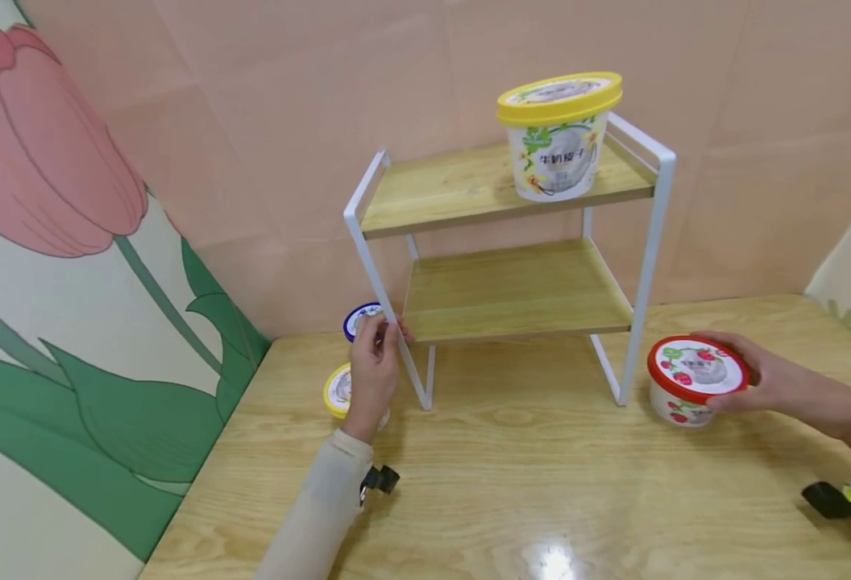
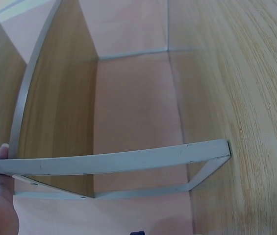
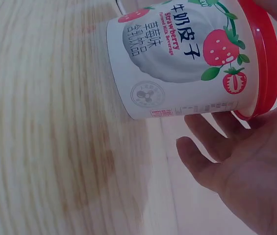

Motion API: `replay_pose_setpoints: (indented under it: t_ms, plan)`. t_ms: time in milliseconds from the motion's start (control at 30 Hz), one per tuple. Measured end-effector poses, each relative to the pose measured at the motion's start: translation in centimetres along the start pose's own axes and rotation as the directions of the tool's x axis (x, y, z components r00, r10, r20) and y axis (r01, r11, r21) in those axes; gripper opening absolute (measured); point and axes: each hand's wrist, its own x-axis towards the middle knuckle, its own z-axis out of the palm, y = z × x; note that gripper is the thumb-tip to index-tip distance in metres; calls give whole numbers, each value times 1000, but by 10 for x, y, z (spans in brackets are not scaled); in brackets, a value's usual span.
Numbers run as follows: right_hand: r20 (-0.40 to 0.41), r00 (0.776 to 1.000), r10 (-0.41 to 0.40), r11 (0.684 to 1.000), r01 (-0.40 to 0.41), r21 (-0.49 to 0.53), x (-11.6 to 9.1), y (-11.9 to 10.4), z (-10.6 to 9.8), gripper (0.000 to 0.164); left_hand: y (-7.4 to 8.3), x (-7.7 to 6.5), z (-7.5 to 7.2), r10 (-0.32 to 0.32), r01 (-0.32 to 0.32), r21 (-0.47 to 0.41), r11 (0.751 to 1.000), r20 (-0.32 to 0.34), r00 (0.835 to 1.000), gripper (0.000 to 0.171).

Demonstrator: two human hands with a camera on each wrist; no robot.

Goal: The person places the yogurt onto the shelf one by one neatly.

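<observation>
My left hand [image 1: 375, 374] grips the left front leg of a two-tier shelf [image 1: 501, 294] with wooden boards and a white metal frame, at the height of the lower board. In the left wrist view, fingertips show past the white leg [image 2: 104, 164]. On the right, my right hand [image 1: 777, 383] holds a white tub with a red lid [image 1: 697, 366] near its rim, close over the table. Strawberries and the words "Strawberry Flavored Milk Beverage" mark its side, seen in the right wrist view. A yellow-lidded tub [image 1: 559, 141] stands on the upper board's right half, at the front edge.
Left of the shelf, a blue-lidded tub [image 1: 355, 318] and another yellow-lidded tub [image 1: 336, 392] stand on the wooden table [image 1: 498, 483], partly hidden by my left hand and wrist. A pink-covered wall [image 1: 288, 161] rises behind, and a tulip-printed panel [image 1: 41, 282] borders the left.
</observation>
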Motion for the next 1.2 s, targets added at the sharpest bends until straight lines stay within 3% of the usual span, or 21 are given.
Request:
replay_pose_setpoints:
  t_ms: [200, 400, 633, 867, 1200]
  plan:
    - [38, 999, 34, 998, -36, 51, -4, -2, -2, 82, -1, 3, 3, 43, -43, -30, 999, -10, 999, 20]
    - [23, 1000, 8, 998, -9, 55, -12, -2, 1, 81, -3, 5, 6, 43, -44, -42, 998, -13, 999, 19]
    - [24, 1000, -7, 998, 6, 58, -20, -4, 6, 80, -28, 6, 8, 31, -32, -62, 998, -23, 999, 20]
    - [14, 1000, 23, 1000, -23, 17, -25, -7, 10, 86, -36, 5, 8, 35, -36, -46, 998, -21, 999, 23]
    - [-18, 997, -79, 997, 79, -10, -33, -10, 22, 90, -35, 1, 1, 27, -27, 5, 1000, -16, 1000, 28]
